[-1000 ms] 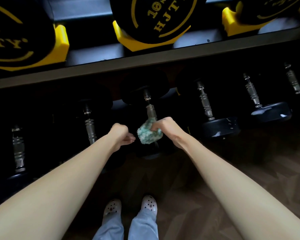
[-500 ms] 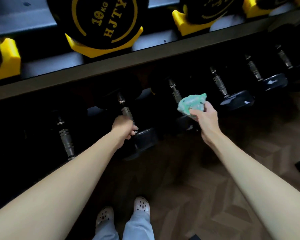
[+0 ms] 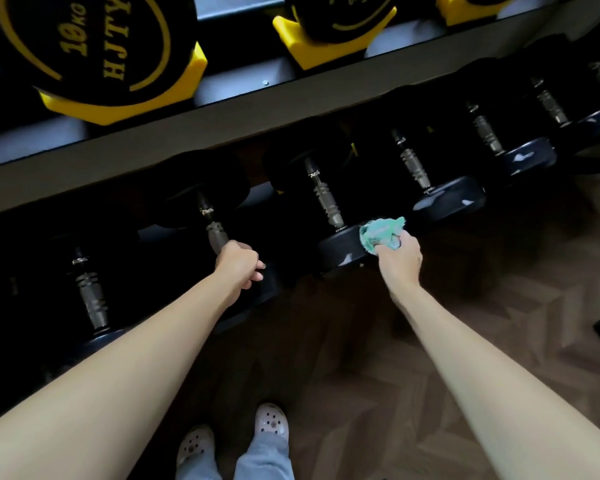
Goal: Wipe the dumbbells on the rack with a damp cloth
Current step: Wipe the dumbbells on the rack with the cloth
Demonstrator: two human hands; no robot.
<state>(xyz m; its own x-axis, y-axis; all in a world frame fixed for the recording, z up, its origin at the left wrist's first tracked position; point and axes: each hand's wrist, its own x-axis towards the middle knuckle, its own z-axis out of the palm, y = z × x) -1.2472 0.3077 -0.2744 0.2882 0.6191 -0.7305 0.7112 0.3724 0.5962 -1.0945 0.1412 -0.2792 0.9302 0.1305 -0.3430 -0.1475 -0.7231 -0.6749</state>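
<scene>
The left hand [image 3: 238, 263] is clamped round the near end of the ribbed metal handle of a black round-headed dumbbell [image 3: 212, 233] lying on the lower tier of the dark metal rack [image 3: 222, 133], knuckles up, fingertips tucked underneath. The right hand [image 3: 400, 259] grips a crumpled green damp cloth [image 3: 381, 233], bunched between thumb and fingers and pressed against the right side of the glossy front head of the neighbouring black dumbbell [image 3: 340, 251], just right of the held one. That dumbbell's steel handle runs up and away from the cloth towards the shadow under the shelf edge.

More black dumbbells sit in the same lower row: one to the far left [image 3: 90, 299], partly behind the left forearm, and others to the right [image 3: 447, 199], each pointing handle-first into the rack, their front heads catching light. On the upper tier a large black dumbbell marked "10KG HJTY" in yellow [image 3: 84, 46] rests in a yellow plastic cradle [image 3: 125, 105]; a second such cradle [image 3: 326, 46] holds another beside it.

Below, brown herringbone wood flooring [image 3: 447, 341], a pair of white perforated clogs [image 3: 271, 419] and pale blue trouser legs [image 3: 264, 459] show between the forearms
</scene>
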